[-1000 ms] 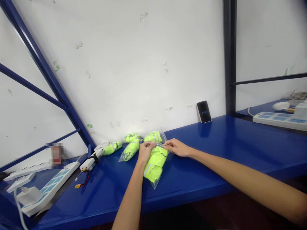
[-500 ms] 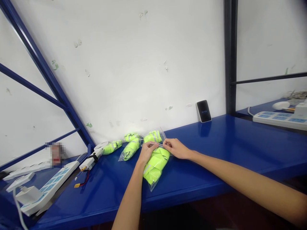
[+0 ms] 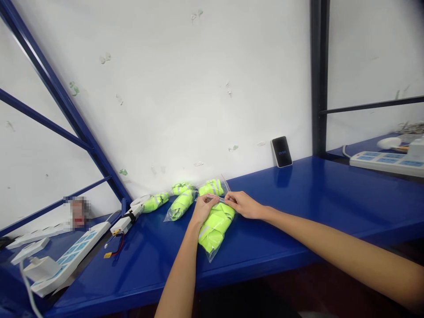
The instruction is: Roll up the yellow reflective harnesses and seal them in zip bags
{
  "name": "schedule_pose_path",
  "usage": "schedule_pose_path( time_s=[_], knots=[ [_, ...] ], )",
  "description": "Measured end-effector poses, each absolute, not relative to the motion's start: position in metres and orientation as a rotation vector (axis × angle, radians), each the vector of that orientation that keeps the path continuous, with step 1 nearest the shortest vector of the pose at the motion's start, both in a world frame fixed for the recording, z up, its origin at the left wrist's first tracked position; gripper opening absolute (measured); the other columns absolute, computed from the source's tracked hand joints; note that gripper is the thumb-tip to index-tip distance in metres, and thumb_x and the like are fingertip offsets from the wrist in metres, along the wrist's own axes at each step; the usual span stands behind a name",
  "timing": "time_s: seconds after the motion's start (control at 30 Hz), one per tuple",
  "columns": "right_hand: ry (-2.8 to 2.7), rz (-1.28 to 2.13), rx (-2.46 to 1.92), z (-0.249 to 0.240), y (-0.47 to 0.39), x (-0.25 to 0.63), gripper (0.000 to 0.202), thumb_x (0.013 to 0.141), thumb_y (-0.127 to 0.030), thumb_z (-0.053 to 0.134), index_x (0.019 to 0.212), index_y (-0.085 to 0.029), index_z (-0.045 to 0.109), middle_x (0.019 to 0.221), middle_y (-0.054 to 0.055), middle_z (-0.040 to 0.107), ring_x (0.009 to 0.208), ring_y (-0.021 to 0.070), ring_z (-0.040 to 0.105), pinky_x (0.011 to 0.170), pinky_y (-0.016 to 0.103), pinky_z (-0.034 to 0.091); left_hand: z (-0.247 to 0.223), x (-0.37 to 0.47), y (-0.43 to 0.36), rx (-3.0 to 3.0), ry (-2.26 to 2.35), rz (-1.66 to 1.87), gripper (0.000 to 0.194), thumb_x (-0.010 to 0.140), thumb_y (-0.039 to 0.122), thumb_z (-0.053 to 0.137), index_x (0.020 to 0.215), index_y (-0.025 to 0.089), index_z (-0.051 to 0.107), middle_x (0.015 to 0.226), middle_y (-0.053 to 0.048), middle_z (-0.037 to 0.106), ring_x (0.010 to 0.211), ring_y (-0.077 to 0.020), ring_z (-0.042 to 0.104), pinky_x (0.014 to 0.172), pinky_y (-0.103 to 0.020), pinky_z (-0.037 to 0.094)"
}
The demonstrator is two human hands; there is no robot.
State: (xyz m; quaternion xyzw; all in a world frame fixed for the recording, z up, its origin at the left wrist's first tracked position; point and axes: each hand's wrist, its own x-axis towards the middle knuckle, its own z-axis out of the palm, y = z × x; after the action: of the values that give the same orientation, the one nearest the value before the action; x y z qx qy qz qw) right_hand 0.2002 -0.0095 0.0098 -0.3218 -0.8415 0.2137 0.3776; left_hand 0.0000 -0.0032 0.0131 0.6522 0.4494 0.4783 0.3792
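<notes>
A clear zip bag (image 3: 212,255) lies on the blue table, holding a folded neon-yellow reflective vest (image 3: 216,226). My left hand (image 3: 202,209) pinches the left end of the bag's top strip, which has a reddish line. At the right end of that strip, my right hand (image 3: 243,204) is closed with thumb and fingertips on the plastic. Just behind my hands rests another bagged yellow vest (image 3: 211,188). Further bagged vests (image 3: 183,205) lie to the left, near the wall.
The blue table (image 3: 281,221) meets a white wall at its back. A dark-screened device (image 3: 282,152) leans there on the right. At the left are a white battery pack (image 3: 123,223) with wires and a power strip (image 3: 74,256); another power strip (image 3: 387,164) is far right.
Both hands keep their hold on the bag's top strip, with barely any movement. The whole view has shifted very slightly.
</notes>
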Motion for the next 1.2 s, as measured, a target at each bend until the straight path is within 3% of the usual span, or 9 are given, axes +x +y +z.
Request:
schedule_pose_path(
  time_s=[0.57,0.93,1.2],
  knots=[
    [-2.214,0.441,-0.82,0.0085,-0.0081,0.1976,0.027,0.096,-0.025,0.039,0.086,-0.017,0.063,0.079,0.005,0.067,0.068,0.0174,0.058,0.062,0.026,0.035,0.012,-0.0008,-0.0018,1.676,1.117,1.214,0.026,0.069,0.038,0.073,0.078,0.013,0.072,0.075,-0.005,0.069,0.071,-0.0171,0.06,0.069,-0.028,0.044],
    [-2.21,0.413,-0.909,0.0142,-0.0126,0.1934,0.022,0.094,-0.021,0.041,0.087,-0.017,0.061,0.079,0.005,0.066,0.068,0.0166,0.057,0.062,0.025,0.035,0.0138,-0.0009,-0.0029,1.713,1.128,1.23,0.022,0.074,0.034,0.067,0.075,0.012,0.07,0.075,-0.004,0.065,0.071,-0.0153,0.057,0.069,-0.026,0.042],
    [-2.212,0.505,-0.909,0.0118,-0.0108,0.1982,0.018,0.094,-0.027,0.042,0.087,-0.017,0.056,0.065,0.0,0.056,0.056,0.0127,0.046,0.057,0.024,0.031,0.0115,-0.0031,-0.0005,1.786,1.068,1.229,0.027,0.073,0.038,0.07,0.078,0.011,0.07,0.072,-0.005,0.066,0.067,-0.0154,0.057,0.065,-0.026,0.043]
  ],
)
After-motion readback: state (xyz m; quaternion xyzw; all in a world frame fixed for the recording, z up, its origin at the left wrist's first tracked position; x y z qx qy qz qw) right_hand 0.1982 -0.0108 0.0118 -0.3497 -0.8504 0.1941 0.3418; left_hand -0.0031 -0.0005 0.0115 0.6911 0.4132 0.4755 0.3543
